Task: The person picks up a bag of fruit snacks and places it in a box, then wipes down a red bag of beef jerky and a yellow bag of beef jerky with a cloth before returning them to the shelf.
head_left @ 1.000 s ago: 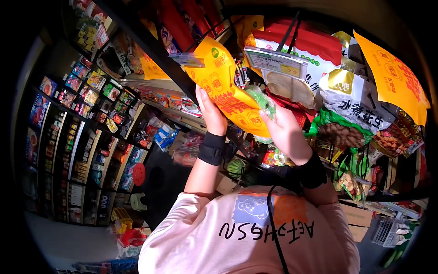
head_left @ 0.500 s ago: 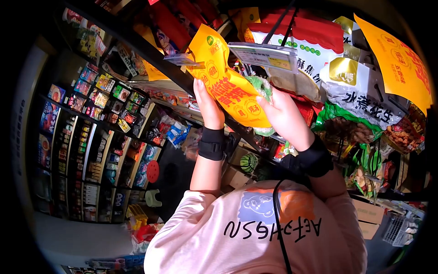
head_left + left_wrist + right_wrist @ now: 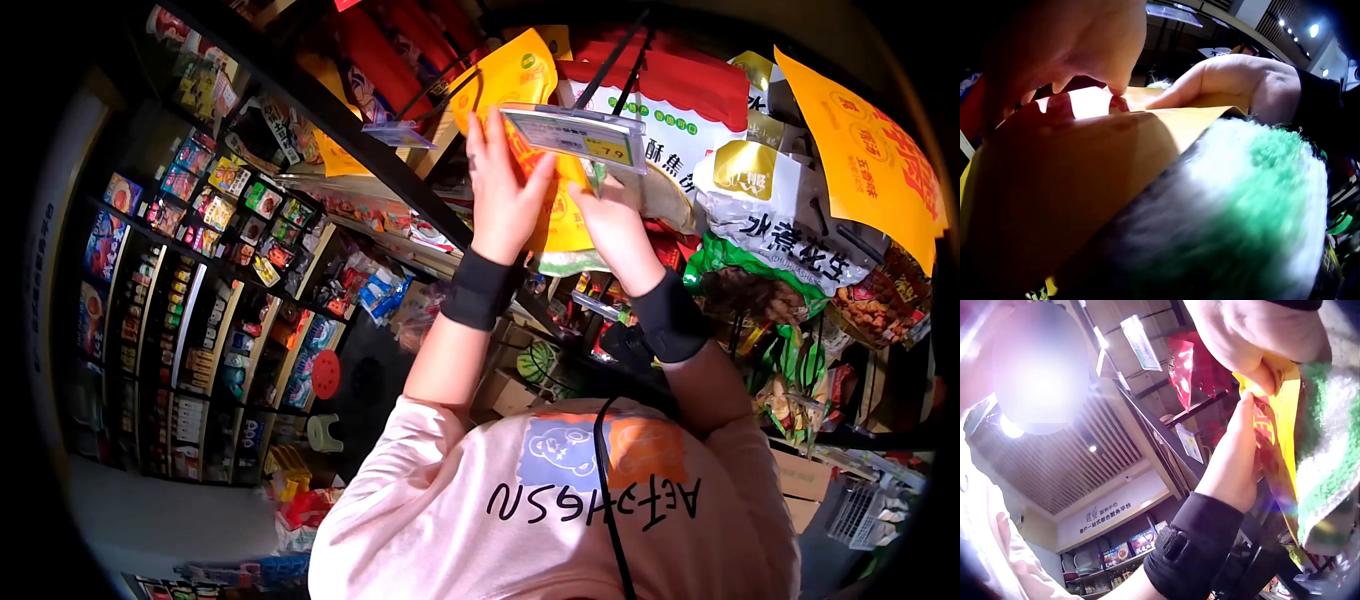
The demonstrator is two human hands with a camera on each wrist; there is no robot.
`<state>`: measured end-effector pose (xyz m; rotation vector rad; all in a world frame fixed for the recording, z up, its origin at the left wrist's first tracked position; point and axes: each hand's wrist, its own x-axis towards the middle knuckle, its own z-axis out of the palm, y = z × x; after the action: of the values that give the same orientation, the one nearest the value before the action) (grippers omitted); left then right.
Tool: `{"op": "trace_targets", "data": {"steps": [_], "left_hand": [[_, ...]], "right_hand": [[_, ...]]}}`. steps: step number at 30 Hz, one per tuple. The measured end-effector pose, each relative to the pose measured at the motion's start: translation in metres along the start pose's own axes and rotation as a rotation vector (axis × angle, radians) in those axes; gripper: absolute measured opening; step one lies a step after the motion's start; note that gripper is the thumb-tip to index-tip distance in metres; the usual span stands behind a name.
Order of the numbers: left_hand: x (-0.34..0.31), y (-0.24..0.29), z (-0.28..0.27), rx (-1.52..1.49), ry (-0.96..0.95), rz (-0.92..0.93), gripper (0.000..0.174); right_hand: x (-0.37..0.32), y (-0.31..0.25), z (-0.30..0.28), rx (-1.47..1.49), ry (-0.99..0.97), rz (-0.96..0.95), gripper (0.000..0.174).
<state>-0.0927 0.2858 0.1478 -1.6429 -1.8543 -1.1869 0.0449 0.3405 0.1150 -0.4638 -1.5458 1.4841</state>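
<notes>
A yellow packet (image 3: 515, 75) with red print stands tilted in front of me, partly behind a clear price-tag holder (image 3: 570, 135). My left hand (image 3: 503, 195) lies across its printed front, fingers straight and thumb spread. From the other side my right hand (image 3: 622, 238) grips the packet's edge, thumb on the front. A fluffy green-and-white cloth (image 3: 1260, 200) is behind the packet in the left wrist view. It also shows along the packet's back in the right wrist view, beneath my right hand (image 3: 1260, 331), whose fingers behind are mostly hidden.
Metal hooks hold a red-topped white bag (image 3: 690, 110), a boiled-peanut bag (image 3: 790, 215) and another yellow packet (image 3: 865, 150) on the right. A dark shelf edge (image 3: 330, 130) runs diagonally at left. Shelves of small packs (image 3: 230, 220) stand farther off.
My left hand has moved up and right, from the packet's lower left edge onto its front. The packet has turned more edge-on and shifted upward right, with its upper part behind the price tag.
</notes>
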Motion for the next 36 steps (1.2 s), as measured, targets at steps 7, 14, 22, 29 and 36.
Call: {"op": "trace_targets", "data": {"steps": [7,14,22,29,36], "left_hand": [[0.032,-0.035,0.039,0.257,-0.150,0.087,0.091],[0.058,-0.053,0.064,0.336,-0.062,0.165,0.090],[0.070,-0.031,0.073,0.311,0.079,0.280,0.072],[0.073,-0.029,0.072,0.368,-0.013,0.213,0.070],[0.006,-0.003,-0.034,-0.126,-0.418,0.086,0.048]], "right_hand": [[0.017,0.016,-0.006,0.283,-0.074,0.291,0.058],[-0.006,0.023,-0.011,0.469,0.057,0.321,0.048],[-0.040,0.021,-0.028,0.850,0.064,0.494,0.031],[-0.076,0.016,-0.043,-0.536,-0.176,-0.160,0.034],[-0.081,-0.013,-0.041,0.603,-0.077,0.643,0.043]]}}
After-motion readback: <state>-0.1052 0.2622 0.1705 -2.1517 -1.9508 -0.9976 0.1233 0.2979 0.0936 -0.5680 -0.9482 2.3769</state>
